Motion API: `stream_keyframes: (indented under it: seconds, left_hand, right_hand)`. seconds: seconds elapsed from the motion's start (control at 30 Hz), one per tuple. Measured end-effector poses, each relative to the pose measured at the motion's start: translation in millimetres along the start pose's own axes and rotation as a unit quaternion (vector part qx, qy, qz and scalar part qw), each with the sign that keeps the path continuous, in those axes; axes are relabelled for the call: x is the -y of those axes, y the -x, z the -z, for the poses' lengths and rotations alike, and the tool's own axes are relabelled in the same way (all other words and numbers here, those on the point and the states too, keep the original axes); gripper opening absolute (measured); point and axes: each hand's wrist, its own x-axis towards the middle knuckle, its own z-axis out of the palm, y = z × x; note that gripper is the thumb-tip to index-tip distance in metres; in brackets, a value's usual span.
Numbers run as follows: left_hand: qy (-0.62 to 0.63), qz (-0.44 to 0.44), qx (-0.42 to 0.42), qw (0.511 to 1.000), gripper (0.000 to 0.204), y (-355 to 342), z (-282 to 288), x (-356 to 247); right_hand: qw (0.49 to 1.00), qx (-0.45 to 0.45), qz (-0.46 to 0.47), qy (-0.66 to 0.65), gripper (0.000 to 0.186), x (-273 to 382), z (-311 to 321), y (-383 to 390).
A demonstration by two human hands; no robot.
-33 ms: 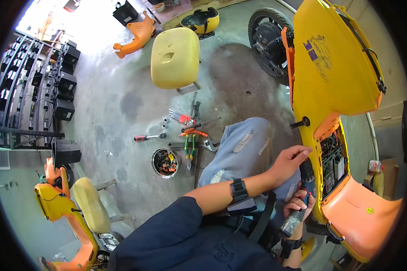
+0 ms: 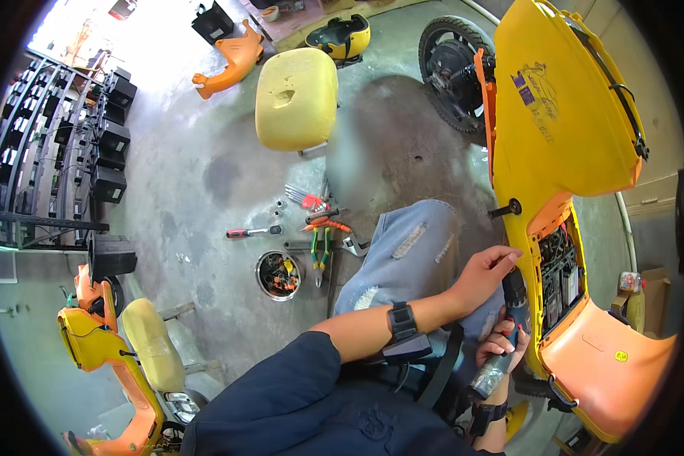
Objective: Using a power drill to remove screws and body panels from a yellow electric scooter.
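My right hand (image 2: 501, 342) is wrapped round a dark blue and black power screwdriver (image 2: 516, 308). The tool's front end points away from me, along the side of a yellow scooter body (image 2: 536, 281). Beside that front end is my left hand (image 2: 488, 277), with thumb and forefinger brought together close to the panel edge. Whatever those fingertips hold, if anything, is too small to make out. In the scooter's open middle, black parts and wiring (image 2: 561, 266) show. The screwdriver's tip is hidden against the yellow panel.
Left of my knee, pliers (image 2: 321, 254), an adjustable wrench (image 2: 355, 245), a ratchet (image 2: 254, 232) and hex keys (image 2: 304, 197) lie on the floor by a metal bowl (image 2: 260, 289) of small parts. Beyond stands a yellow stool (image 2: 296, 114). Another scooter (image 2: 129, 380) is at left.
The view has shifted very slightly. Both hands and the power screwdriver hold the same place by the scooter.
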Motion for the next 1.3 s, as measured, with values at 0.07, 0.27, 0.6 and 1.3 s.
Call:
stream_keyframes:
  seconds: [0.07, 0.27, 0.6, 1.3]
  left_hand:
    - [0.009, 0.017, -0.016, 1.0, 0.023, -1.0, 3.6, 4.6]
    - [0.008, 0.008, -0.065, 0.998, 0.018, -2.9, 9.1, 9.0]
    - [-0.003, 0.06, -0.071, 0.996, 0.022, -0.7, 11.4, -3.8]
    - [0.043, 0.083, 0.029, 0.995, 0.033, 1.1, 13.2, -2.3]
  right_hand:
    - [1.0, -0.002, 0.002, 0.005, 0.065, -2.3, -0.2, -0.9]
    - [1.0, -0.017, 0.008, 0.006, 0.066, -8.9, -6.5, -3.1]
    - [1.0, -0.024, 0.001, 0.004, 0.063, -9.0, -7.6, -4.1]
    - [1.0, 0.001, -0.007, -0.001, 0.064, -7.4, -7.9, -0.2]
